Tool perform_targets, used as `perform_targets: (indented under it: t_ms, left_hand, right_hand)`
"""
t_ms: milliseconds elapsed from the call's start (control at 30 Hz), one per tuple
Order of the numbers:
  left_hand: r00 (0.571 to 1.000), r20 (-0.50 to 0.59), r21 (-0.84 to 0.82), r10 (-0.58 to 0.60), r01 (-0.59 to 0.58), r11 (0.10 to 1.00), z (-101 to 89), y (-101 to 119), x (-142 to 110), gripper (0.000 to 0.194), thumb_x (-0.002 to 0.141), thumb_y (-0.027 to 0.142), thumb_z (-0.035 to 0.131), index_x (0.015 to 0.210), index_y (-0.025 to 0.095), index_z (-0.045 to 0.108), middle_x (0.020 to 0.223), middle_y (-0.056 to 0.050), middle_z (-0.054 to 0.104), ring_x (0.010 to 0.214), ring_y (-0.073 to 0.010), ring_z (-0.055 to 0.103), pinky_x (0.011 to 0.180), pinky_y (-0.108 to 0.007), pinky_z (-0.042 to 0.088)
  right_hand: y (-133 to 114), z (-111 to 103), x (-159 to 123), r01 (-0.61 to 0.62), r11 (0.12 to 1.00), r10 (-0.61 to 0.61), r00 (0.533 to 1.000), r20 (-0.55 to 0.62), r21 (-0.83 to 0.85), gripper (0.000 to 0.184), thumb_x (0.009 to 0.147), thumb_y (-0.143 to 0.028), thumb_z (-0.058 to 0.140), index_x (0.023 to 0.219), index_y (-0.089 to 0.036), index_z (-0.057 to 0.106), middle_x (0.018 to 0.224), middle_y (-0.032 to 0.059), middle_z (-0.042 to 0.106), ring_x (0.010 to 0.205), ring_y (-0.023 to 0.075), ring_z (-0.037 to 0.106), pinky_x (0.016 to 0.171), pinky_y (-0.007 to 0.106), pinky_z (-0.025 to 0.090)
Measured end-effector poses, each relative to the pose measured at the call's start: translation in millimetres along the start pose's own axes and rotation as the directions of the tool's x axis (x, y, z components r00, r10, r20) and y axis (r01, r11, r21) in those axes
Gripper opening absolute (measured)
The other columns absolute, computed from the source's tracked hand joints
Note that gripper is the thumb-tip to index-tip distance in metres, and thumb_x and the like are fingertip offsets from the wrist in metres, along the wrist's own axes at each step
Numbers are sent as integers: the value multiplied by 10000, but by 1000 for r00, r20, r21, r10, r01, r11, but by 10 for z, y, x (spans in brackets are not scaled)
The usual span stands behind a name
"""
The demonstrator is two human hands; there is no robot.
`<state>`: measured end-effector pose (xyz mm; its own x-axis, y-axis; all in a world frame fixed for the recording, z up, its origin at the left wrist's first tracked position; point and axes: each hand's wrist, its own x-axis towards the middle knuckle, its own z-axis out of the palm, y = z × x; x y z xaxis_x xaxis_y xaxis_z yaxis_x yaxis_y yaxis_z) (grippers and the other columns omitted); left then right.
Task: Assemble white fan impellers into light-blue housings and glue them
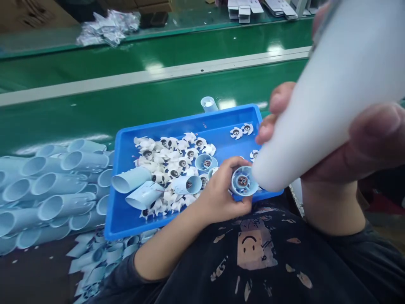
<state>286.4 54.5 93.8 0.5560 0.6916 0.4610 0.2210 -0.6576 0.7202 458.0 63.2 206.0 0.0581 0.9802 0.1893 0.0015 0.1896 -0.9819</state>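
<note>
My left hand [221, 192] is closed on a small round light-blue fan housing [243, 181], holding it over the near right corner of a blue tray [126, 219]. My right hand [357, 147] is wrapped round a large white squeeze bottle [332, 93], close to the camera. The bottle's tip points down at the housing and nearly touches it. Several white fan impellers [172, 166] and light-blue tubes [131, 179] lie in the tray.
A stack of light-blue tubes [47, 190] lies left of the tray. A green conveyor belt [142, 97] runs behind it, with one small blue cup [209, 103] at the tray's far edge. Plastic bags [107, 27] and flat cartons [243, 10] lie beyond.
</note>
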Motion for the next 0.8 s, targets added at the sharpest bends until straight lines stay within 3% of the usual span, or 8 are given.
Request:
perform_targets:
  t_ms: [33, 100, 167, 267, 500, 633, 800]
  left_hand:
    - [1000, -3, 5, 4, -4, 1000, 32, 17, 24, 539, 758, 284, 673, 1224, 193, 418, 1080, -90, 609, 970, -221, 631, 802, -342, 547]
    - [1000, -7, 25, 22, -22, 999, 56, 50, 72, 474, 757, 385, 716, 1127, 191, 492, 984, -66, 633, 865, -207, 633, 725, -326, 542]
    - [999, -13, 14, 34, -34, 999, 53, 86, 105, 367, 759, 408, 721, 995, 196, 535, 871, -32, 638, 762, -182, 619, 660, -310, 526]
    - [1000, -13, -3, 4, -4, 1000, 53, 139, 124, 269, 748, 361, 721, 873, 204, 542, 835, -22, 648, 752, -181, 623, 675, -319, 531]
    - [999, -39, -16, -16, 16, 1000, 107, 155, 115, 275, 729, 314, 711, 954, 224, 579, 888, -35, 685, 798, -213, 653, 705, -378, 558]
    - [999, -19, 0, -40, 40, 999, 120, 160, 103, 226, 725, 299, 707, 895, 219, 582, 913, -48, 694, 846, -226, 662, 728, -385, 562]
    - [998, -15, 9, -61, 61, 998, 129, 168, 97, 197, 723, 312, 705, 829, 215, 571, 889, -42, 688, 840, -222, 658, 723, -374, 559]
  right_hand:
    - [-3, 78, 0, 2, 984, -2, 1000, 0, 178, 661, 602, -895, 485, 644, -237, 526, 681, -40, 604, 538, 122, 623, 547, 326, 605]
    - [37, 186, -24, 65, 939, -52, 997, -48, 338, 649, 589, -893, 506, 649, -248, 551, 678, -40, 594, 564, 125, 624, 590, 322, 614]
    - [93, 223, -56, 137, 942, -110, 988, -105, 305, 628, 596, -884, 519, 662, -261, 556, 670, -38, 602, 607, 148, 649, 635, 327, 618]
    - [141, 175, -79, 149, 961, -136, 988, -69, 234, 573, 630, -843, 549, 621, -270, 529, 664, -29, 631, 632, 176, 667, 626, 348, 618]
    - [175, 11, -84, 118, 988, -125, 990, 71, 103, 400, 760, -673, 590, 684, -281, 597, 838, -2, 676, 637, 189, 651, 569, 377, 601]
    - [147, 51, -124, 99, 993, -100, 995, 9, 69, 506, 789, -734, 497, 673, -258, 623, 763, 7, 633, 642, 183, 654, 656, 383, 625]
    - [149, 39, -140, 110, 994, -110, 994, -20, -22, 573, 765, -787, 472, 657, -240, 607, 720, 13, 592, 645, 181, 652, 635, 374, 627]
